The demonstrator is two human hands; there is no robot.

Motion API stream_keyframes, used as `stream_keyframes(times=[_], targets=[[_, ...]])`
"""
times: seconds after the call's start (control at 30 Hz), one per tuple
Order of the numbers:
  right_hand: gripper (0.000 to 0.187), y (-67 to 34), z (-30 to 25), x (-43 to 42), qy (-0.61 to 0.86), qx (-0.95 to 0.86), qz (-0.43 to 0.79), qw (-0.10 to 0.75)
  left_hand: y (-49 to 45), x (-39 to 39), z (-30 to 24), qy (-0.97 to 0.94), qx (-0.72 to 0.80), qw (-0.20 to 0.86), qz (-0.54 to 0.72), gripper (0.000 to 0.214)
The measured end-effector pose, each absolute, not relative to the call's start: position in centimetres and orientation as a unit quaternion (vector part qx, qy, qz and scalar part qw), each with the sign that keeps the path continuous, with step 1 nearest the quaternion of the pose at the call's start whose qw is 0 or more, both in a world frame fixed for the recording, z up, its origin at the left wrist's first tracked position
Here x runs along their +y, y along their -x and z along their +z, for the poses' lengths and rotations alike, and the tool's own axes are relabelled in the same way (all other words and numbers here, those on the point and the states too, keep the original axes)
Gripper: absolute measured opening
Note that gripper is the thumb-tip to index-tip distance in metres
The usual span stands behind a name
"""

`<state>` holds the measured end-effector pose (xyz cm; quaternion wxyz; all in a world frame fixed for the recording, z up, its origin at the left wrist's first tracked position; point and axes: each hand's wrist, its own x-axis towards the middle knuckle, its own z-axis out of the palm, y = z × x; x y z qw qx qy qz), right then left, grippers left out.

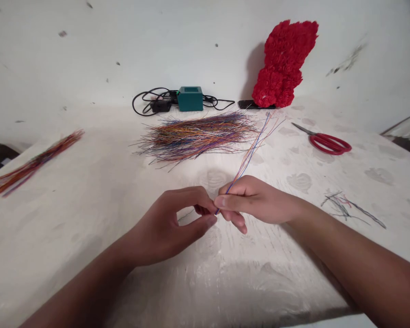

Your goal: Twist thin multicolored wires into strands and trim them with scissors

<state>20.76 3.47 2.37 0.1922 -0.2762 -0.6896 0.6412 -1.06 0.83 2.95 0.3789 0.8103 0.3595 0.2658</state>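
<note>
Between its thumb and forefinger, my right hand (249,200) pinches a small bunch of thin coloured wires (248,159). Blue, orange and reddish strands fan out up and away from the grip, and a short end sticks out below. My left hand (181,223) meets it at that lower end, thumb and fingertips closed together on the wire ends. Through the gap of the left hand a thin dark strand (186,216) shows; its far end is hidden by the fingers. Behind the hands lies a large loose pile of similar wires (198,136).
Another wire bundle (37,161) lies at the left. Red-handled scissors (330,143) and dark wire scraps (351,209) are on the right. Along the wall stand a green box (190,99) with black cables (146,98), a phone (248,105) and a red rose-covered figure (283,64).
</note>
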Motion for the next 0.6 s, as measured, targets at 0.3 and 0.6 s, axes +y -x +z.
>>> stream_keyframes(times=[0.3, 0.6], targets=[[0.048, -20.2, 1.5, 3.4, 0.289, -0.717, 0.596, 0.218, 0.8, 0.6, 1.6, -0.816, 0.397, 0.315, 0.279, 0.019], [0.041, -20.6, 1.5, 4.0, 0.308, -0.710, 0.594, 0.219, 1.3, 1.1, 1.8, -0.867, 0.330, 0.243, 0.285, 0.023]])
